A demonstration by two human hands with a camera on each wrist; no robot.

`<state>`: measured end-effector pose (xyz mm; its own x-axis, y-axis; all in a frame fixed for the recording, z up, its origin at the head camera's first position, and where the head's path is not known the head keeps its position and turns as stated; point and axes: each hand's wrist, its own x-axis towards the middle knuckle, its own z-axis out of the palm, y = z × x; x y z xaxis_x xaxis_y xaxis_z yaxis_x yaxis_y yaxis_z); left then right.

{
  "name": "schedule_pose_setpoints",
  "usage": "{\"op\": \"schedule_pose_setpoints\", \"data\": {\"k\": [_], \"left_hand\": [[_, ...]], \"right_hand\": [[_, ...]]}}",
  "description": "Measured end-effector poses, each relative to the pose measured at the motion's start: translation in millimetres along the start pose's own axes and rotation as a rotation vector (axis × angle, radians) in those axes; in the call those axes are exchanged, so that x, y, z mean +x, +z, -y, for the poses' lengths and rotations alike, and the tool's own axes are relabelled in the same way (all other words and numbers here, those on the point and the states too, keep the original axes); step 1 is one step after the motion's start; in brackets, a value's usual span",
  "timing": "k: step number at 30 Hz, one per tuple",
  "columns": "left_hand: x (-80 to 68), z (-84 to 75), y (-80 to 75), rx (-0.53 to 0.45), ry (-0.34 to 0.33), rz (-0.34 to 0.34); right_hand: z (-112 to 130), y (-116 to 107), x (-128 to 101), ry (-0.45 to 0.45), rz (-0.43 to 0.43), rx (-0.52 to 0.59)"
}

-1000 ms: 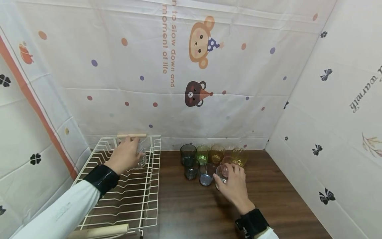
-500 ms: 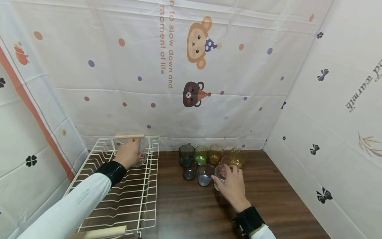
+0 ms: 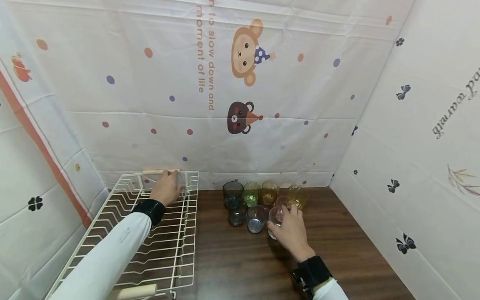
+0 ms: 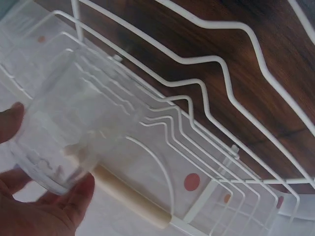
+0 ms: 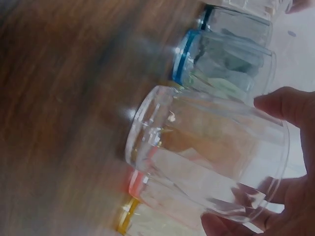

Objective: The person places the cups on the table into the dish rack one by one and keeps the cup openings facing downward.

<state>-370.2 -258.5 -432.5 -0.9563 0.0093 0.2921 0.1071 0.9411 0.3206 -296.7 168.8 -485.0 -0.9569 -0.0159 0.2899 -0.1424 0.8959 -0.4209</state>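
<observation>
1. Here the left hand (image 3: 166,189) holds a clear glass (image 4: 64,132) at the far end of the white wire rack (image 3: 123,233), its fingers curled round the wall of the glass, just below the rack's wooden handle (image 3: 161,171) at 12 o'clock.
2. The left wrist view shows the thumb and fingers pinching the glass near its rim, with the rack's zigzag wires directly behind it; such a grip probably keeps the glass steady over the wires.
3. The right hand (image 3: 290,231) clasps a second clear glass (image 5: 206,160) at 3 o'clock of the rack, fingers wrapped round its upper wall. In the right wrist view the base looks just clear of the brown surface (image 3: 243,266), though blur makes this uncertain.
4. Behind this glass stand the others in a tight cluster, touching or nearly so: a dark grey glass (image 3: 232,193), a green one (image 3: 252,193), an amber one (image 3: 271,191) and a yellow one (image 3: 298,196) in the far row; a blue-grey glass (image 3: 237,216) and a blue glass (image 3: 256,218) in the near row.
5. A pink glass (image 3: 283,201) is largely hidden behind the right hand.
6. In the head view the left hand covers most of its glass, so contact with the rack cannot be told.
7. A printed cloth backdrop (image 3: 240,83) encloses the scene.
</observation>
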Motion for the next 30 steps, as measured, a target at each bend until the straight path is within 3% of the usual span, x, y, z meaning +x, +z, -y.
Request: {"op": "schedule_pose_setpoints", "data": {"k": [8, 15, 30], "left_hand": [[9.7, -1.9, 3.6, 0.05, -0.004, -0.006], [15.4, -6.3, 13.6, 0.059, 0.002, -0.053], [17.7, -3.8, 20.4, 0.059, -0.029, -0.059]], "right_hand": [[2.1, -8.1, 3.6, -0.028, 0.041, -0.033], [-0.7, -14.5, 7.0, -0.035, 0.074, -0.058], [0.5, -17.2, 9.2, -0.029, 0.119, -0.083]]}}
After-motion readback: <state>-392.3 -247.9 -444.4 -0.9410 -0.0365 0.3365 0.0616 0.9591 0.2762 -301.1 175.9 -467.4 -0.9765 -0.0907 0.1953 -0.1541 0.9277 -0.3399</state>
